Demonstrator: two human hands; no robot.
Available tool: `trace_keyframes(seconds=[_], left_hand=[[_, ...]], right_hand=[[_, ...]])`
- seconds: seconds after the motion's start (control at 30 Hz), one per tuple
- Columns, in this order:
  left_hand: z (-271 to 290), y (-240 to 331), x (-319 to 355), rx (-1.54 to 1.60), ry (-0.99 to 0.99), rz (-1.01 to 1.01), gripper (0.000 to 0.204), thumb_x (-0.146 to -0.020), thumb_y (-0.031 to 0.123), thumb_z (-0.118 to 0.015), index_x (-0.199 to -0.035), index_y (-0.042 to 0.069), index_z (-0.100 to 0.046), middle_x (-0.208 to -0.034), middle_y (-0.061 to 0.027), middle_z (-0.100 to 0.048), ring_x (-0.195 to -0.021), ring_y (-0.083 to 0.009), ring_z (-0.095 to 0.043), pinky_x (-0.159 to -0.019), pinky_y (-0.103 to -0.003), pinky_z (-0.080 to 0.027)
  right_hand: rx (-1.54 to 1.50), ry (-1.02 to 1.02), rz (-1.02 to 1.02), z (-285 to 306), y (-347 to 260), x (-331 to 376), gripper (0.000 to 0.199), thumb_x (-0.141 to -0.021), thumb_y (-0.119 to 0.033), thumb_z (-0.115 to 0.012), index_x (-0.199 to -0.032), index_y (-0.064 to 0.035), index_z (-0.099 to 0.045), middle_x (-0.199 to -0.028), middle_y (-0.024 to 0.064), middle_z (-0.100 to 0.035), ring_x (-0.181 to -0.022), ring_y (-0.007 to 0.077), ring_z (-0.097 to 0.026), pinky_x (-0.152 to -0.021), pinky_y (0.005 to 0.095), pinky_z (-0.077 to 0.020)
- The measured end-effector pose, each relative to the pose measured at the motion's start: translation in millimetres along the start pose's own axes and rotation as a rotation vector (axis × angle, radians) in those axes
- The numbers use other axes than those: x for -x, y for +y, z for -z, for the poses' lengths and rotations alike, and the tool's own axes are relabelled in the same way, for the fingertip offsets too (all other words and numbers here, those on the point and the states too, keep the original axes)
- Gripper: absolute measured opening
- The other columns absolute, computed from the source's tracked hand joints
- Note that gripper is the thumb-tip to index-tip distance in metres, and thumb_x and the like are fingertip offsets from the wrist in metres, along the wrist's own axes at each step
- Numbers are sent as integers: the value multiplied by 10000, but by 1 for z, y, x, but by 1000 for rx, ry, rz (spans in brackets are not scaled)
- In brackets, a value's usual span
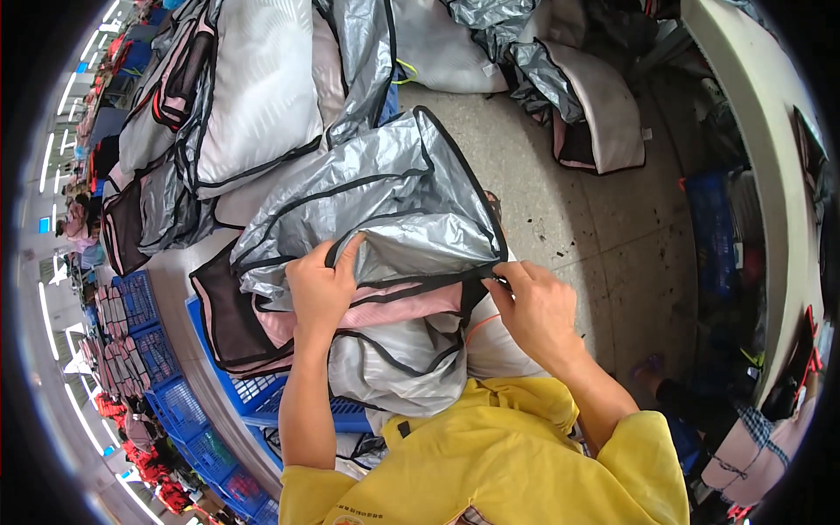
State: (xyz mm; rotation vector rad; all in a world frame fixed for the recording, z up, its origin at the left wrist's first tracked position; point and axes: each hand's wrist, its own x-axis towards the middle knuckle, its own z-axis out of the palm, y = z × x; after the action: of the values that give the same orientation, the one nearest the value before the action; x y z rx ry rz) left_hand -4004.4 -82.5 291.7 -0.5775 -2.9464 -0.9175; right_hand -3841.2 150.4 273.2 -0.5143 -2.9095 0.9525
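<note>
- Silver cover (394, 188), crinkly foil-like fabric edged with black piping, is draped over a heap right in front of the person, between both hands, with a pale pink lining (402, 306) showing under its lifted edge.
- Far left, blue plastic crates (140, 302) with lattice walls sit in a row, holding stacked pink-and-dark pieces.
- Left hand (322, 289) grips the black-trimmed edge of the cover: fingers (306, 262) curled over the fold, thumb up along the piping, pressed onto the fabric.
- Below it, another blue crate (262, 394) carries the heap, slack silver fabric hanging over its rim.
- Right hand (538, 311) sits at the cover's right corner, fingers bunched together, fingertips pinching the black seam where it comes to a point.
- Behind, more silver and white padded covers (262, 96) lie piled on the speckled grey surface (560, 201).
- Yellow shirt (499, 455) fills the bottom edge.
</note>
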Motion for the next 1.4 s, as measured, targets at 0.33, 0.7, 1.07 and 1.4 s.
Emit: trace_keyframes(seconds=[0.33, 0.7, 1.07, 1.4], left_hand=[[2, -2, 1, -6, 12, -21, 421, -914, 243, -782, -648, -15, -581, -523, -174, -483, -433, -354, -415, -458, -392, -362], [3, -8, 7, 31, 37, -45, 440, -904, 254, -792, -640, -9, -560, -530, -179, -488, -441, -370, -417, -453, -390, -362], [28, -8, 21, 49, 149, -84, 466, -882, 315, -805, -624, -1, -580, -497, -185, -480, -458, -404, -481, -442, -407, -382], [134, 43, 88, -146, 345, -188, 437, -802, 182, -867, -612, -9, -522, -517, -177, -440, -439, -328, -371, -440, -375, -335]], right_hand=[[144, -86, 61, 6, -13, -11, 163, -877, -212, -718, -863, -63, -653, -808, 103, -675, -760, 312, -688, -581, 444, -543], [77, -86, 29, 5, -16, -12, 173, -872, -211, -730, -893, -52, -666, -811, 142, -687, -754, 331, -701, -608, 441, -542], [-843, 120, -257, -35, 42, 56, 365, -1028, -174, -636, -1336, -4, -536, -869, -26, -531, -709, 58, -472, -653, 213, -413], [-1314, -142, -91, -34, -20, 1, 461, -990, -274, -715, -1366, -34, -595, -810, -69, -574, -655, 32, -454, -578, 208, -371]])
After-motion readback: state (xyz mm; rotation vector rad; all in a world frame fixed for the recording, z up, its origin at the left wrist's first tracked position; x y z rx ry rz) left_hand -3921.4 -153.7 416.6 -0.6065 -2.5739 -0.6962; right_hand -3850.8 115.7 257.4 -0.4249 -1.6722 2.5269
